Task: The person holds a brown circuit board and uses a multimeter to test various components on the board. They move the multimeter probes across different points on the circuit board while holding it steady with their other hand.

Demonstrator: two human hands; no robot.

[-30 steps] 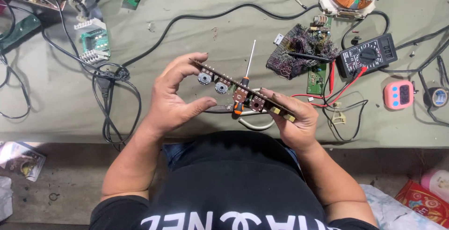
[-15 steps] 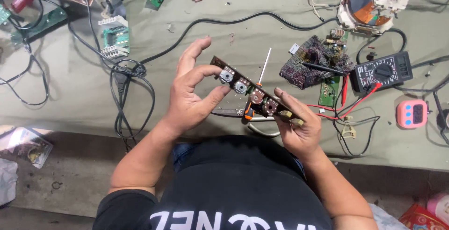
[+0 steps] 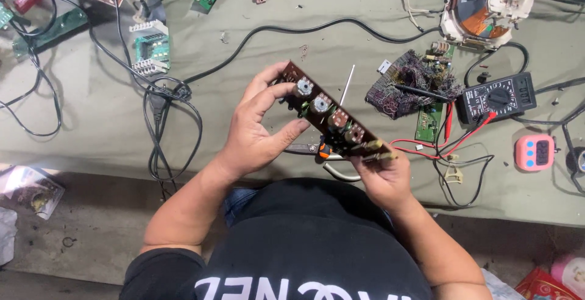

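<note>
A long brown circuit board (image 3: 329, 117) with several round knobs in a row is held tilted above the green cloth. My left hand (image 3: 259, 132) grips its upper left end, fingers wrapped over the edge and thumb against the underside. My right hand (image 3: 381, 175) pinches the lower right end. Under the board lie pliers with an orange mark (image 3: 314, 149) and a thin metal rod (image 3: 346, 85).
A black multimeter (image 3: 496, 97) with red and black leads sits to the right, next to a pink timer (image 3: 534, 152). A tangled wired board (image 3: 414, 83), a coil assembly (image 3: 487, 4), green boards (image 3: 151, 47) and black cables (image 3: 164, 102) lie around.
The board and both hands stay together; the left fingers have shifted on the board's upper end. The view has moved slightly.
</note>
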